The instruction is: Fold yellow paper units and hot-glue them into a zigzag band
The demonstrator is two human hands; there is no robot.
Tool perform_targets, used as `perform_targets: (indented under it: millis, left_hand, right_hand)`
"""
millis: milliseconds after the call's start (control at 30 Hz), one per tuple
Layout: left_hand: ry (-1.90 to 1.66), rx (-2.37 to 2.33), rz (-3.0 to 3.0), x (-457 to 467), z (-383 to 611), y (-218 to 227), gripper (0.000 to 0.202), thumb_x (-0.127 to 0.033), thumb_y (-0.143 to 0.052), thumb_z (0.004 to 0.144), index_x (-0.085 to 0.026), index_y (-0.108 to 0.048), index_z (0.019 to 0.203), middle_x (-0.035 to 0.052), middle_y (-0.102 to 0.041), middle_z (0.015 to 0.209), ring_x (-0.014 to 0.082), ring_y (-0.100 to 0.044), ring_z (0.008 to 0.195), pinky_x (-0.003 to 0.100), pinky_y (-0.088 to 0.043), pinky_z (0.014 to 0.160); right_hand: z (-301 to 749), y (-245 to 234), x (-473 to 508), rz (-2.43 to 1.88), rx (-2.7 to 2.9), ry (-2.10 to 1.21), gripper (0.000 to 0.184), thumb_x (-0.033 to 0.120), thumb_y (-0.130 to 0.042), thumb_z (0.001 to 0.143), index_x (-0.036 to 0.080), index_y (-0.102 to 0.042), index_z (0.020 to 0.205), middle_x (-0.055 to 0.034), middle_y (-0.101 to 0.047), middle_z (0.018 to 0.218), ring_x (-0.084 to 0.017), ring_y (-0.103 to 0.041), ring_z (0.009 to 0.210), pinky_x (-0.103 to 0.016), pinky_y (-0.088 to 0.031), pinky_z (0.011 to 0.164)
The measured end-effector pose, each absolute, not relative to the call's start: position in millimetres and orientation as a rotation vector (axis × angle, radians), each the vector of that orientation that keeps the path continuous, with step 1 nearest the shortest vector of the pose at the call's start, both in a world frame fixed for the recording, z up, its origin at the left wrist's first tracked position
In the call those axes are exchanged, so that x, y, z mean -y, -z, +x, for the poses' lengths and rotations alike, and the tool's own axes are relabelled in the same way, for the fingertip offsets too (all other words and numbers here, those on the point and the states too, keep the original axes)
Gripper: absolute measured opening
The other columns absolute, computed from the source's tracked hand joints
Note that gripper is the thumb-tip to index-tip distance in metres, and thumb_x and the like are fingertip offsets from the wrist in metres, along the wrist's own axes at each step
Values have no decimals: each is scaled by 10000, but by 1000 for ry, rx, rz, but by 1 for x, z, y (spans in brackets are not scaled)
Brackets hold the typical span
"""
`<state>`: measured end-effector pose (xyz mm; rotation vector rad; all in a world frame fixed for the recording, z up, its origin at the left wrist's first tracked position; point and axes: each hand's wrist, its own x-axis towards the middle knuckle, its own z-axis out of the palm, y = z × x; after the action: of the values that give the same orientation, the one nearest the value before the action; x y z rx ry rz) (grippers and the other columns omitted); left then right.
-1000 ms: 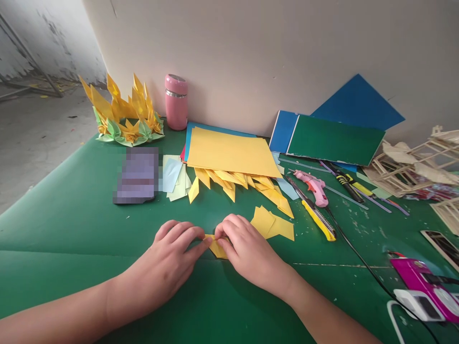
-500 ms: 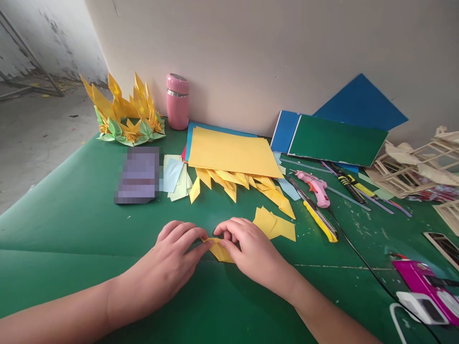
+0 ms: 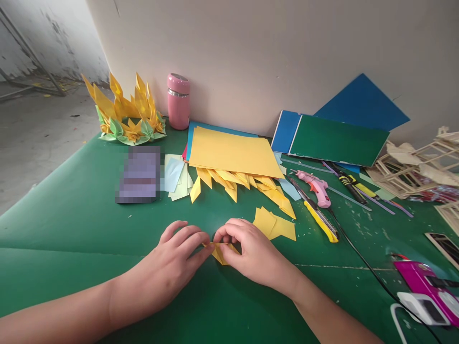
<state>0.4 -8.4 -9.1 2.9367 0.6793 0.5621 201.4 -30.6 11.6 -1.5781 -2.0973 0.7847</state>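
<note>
At far left on the green table [image 3: 64,210] stands an orange-and-green paper crown [image 3: 122,106], with a pink flask [image 3: 178,102] just beside it to the right. At the near centre, the left hand [image 3: 175,258] pinches the left end of a small folded yellow paper [image 3: 220,256], which lies between both hands, the right hand [image 3: 253,251] gripping its right part with thumb and curled fingers. Further right are loose yellow pieces [image 3: 274,223], a yellow-handled cutter [image 3: 321,220] and a pink glue gun [image 3: 315,187].
</note>
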Motion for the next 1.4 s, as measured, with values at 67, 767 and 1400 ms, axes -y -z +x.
perform_targets:
  millis: [67,767,1400]
  left_hand:
    - [-565,-674,2938,9,1,9,366,-46,-333,895,-221,-589,1092,48,-620,1039,202,-534,970,413,-345,960]
    - [-573,-837,2946,10,4,8,327,-71,-376,875,-228,-613,1036,5,-668,1012,207,-530,968,389,-328,937]
    - [-576,-927,2967,13,4,9,317,-141,-370,912,-231,-620,1086,32,-655,1028,214,-524,964,401,-313,951]
  right_hand:
    - [200,-10,31,-1575,2093,-760,141,70,-592,766,205,-582,726,9,-592,748,-152,-557,759,-266,-464,665]
    - [195,2,28,-1556,2027,-545,174,50,-611,727,207,-596,654,38,-591,610,-121,-539,590,-236,-429,578]
    - [198,6,28,-1432,2074,-543,174,62,-578,781,209,-622,700,28,-589,627,-127,-555,620,-236,-434,590]
